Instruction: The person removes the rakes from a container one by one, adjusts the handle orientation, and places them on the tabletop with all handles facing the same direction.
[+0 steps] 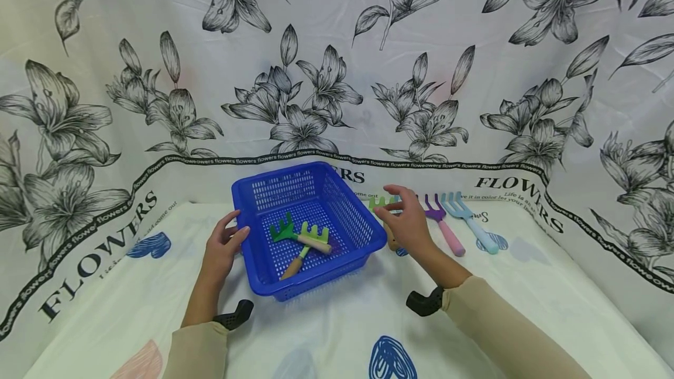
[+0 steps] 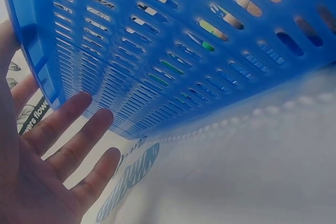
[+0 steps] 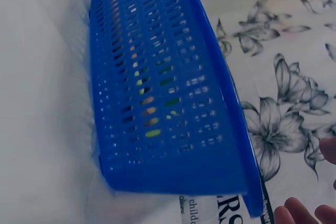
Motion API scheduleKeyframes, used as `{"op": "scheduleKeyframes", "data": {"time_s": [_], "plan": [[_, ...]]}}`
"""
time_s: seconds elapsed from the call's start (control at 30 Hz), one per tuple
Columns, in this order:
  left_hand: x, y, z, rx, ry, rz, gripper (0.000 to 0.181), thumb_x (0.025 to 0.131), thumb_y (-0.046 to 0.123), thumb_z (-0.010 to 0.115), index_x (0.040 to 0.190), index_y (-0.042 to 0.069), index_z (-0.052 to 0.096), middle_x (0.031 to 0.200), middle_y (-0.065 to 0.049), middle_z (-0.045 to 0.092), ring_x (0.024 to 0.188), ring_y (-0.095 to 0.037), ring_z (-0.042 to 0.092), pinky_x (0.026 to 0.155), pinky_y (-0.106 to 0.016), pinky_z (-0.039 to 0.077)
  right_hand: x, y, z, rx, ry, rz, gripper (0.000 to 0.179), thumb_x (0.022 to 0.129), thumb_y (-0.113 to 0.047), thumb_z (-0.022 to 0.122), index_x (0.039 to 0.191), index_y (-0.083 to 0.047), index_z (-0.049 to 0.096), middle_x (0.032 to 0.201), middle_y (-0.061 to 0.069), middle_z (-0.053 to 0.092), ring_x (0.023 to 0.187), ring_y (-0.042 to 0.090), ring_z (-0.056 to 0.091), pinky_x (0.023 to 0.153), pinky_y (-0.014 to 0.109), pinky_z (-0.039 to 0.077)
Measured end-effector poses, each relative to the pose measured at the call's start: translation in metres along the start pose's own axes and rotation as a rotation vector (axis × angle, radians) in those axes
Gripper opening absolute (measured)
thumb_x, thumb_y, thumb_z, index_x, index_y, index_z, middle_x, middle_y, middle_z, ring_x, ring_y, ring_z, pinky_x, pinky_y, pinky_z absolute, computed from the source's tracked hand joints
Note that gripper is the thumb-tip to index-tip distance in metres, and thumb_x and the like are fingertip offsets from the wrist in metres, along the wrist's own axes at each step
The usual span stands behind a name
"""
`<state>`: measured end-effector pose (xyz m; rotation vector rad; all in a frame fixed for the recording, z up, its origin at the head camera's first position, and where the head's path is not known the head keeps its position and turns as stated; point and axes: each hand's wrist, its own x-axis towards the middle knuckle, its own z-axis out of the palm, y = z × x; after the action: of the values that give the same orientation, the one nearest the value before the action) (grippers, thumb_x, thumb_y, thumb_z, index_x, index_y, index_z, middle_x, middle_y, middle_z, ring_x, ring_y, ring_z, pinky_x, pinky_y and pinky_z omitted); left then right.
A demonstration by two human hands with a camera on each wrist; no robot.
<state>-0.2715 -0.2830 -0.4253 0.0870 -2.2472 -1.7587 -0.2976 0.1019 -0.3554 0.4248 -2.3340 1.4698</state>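
Note:
A blue plastic basket stands in the middle in the head view. My left hand pinches its left rim between thumb and index finger; the other fingers spread along the outer wall in the left wrist view. Inside lie a dark green toy rake with a pale handle and a yellow-green rake with a tan handle, crossed. Right of the basket, my right hand has thumb and index finger apart, overlapping a light green rake whose handle it partly hides. Only fingertips show in the right wrist view.
Right of that hand lie a purple rake with a pink handle and a light blue rake, side by side. A white cloth with heart prints covers the table. Behind it hangs a flower-printed curtain.

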Motion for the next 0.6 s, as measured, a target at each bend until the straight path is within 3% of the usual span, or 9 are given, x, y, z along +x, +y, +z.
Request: {"op": "scheduleKeyframes", "data": {"time_s": [0.6], "plan": [[-0.001,0.000,0.001,-0.005,-0.001,-0.006,0.067,0.096,0.043,0.058,0.154,0.028,0.027,0.141,-0.022,0.045,0.127,-0.038,0.046,0.105,-0.056,0.037,0.010,-0.024,0.042,0.036,-0.277,-0.001,0.068,0.088,-0.022,0.074,0.146,-0.016,0.040,0.137,0.018,0.049,0.100,0.026,0.063,0.078,0.042,0.056]]}}
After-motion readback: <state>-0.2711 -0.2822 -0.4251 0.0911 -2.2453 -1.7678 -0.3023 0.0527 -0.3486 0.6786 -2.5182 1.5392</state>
